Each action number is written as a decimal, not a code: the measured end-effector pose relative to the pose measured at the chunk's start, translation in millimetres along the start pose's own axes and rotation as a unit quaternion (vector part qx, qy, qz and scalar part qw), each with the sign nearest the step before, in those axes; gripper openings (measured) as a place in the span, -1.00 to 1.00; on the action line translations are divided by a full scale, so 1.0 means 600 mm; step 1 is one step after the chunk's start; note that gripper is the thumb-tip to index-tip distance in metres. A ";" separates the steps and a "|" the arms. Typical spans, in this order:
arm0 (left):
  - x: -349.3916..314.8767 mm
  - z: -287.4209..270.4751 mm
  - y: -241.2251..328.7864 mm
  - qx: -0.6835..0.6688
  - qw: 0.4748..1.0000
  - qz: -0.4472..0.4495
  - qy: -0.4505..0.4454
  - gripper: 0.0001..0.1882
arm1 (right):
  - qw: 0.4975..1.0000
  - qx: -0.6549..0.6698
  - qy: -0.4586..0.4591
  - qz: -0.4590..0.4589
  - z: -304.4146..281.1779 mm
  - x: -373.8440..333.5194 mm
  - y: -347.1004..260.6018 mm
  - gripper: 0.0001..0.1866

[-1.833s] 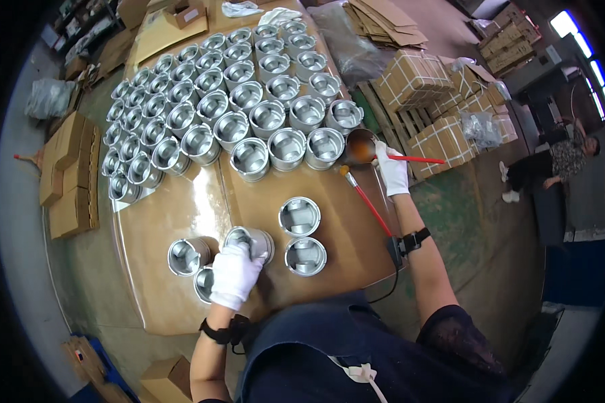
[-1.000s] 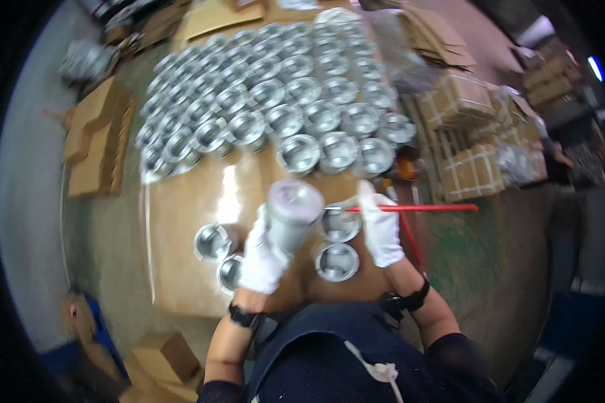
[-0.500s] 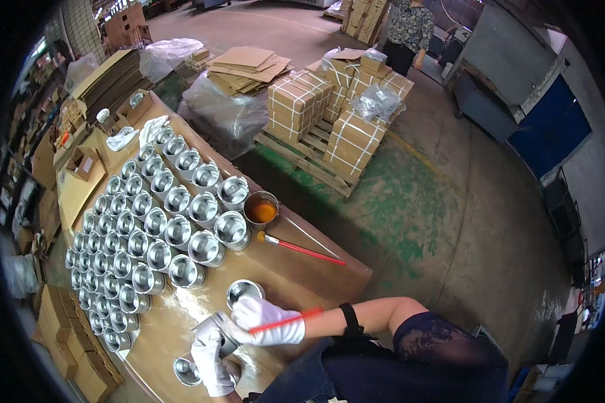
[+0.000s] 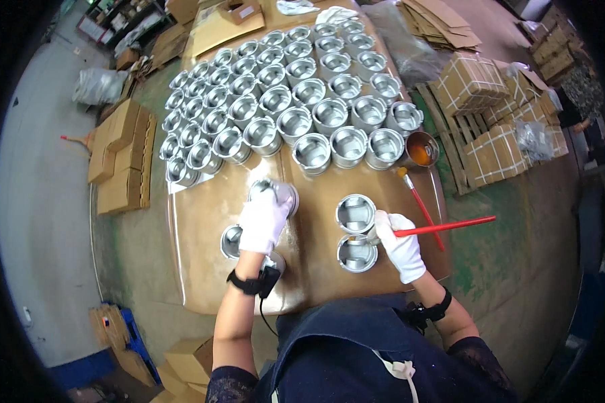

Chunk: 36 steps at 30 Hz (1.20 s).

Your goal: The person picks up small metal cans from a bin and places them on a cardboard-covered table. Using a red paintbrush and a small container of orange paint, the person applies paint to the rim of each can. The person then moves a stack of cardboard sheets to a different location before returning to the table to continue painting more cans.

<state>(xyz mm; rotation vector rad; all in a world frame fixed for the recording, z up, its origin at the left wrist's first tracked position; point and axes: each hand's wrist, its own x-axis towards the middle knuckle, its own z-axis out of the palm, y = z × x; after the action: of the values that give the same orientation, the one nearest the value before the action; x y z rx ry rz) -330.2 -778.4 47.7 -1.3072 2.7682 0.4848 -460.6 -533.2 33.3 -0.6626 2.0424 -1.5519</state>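
My left hand, in a white glove, is closed on a silver metal piston over the left half of the table; the glove hides part of it. Just below that hand are two more pistons, one at its left and one partly behind my wrist. My white-gloved right hand grips a red-handled brush. Its bristle end reaches the near one of two pistons standing open side up. The far one stands right behind it, beside my fingertips.
Many pistons stand in rows across the far table. At their right end is a tin of amber liquid, with a second red-handled brush lying before it. Strapped cartons on a pallet flank the table; more cartons stand left.
My view has swung, bringing the table to the middle. My hands have moved apart. Two pistons stand by my right hand where one showed, and the brush now points into the near one.
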 end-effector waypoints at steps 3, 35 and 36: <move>0.052 0.028 -0.008 0.039 0.997 0.064 0.030 -0.61 | 1.000 -0.016 -0.015 0.005 -0.006 0.012 -0.016 -0.55; -0.159 0.026 -0.129 -0.125 0.954 0.136 0.237 -0.88 | 0.951 0.189 0.092 -0.226 -0.097 0.460 -0.375 -0.57; -0.174 0.035 -0.140 -0.120 0.956 0.096 0.250 -0.90 | 0.956 0.185 0.065 -0.218 -0.084 0.480 -0.391 -0.58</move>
<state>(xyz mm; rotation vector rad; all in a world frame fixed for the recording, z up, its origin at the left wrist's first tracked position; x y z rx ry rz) -201.6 -744.3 23.4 -1.3735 3.3695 0.5851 -692.5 -735.7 246.7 -0.9223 1.6876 -2.2100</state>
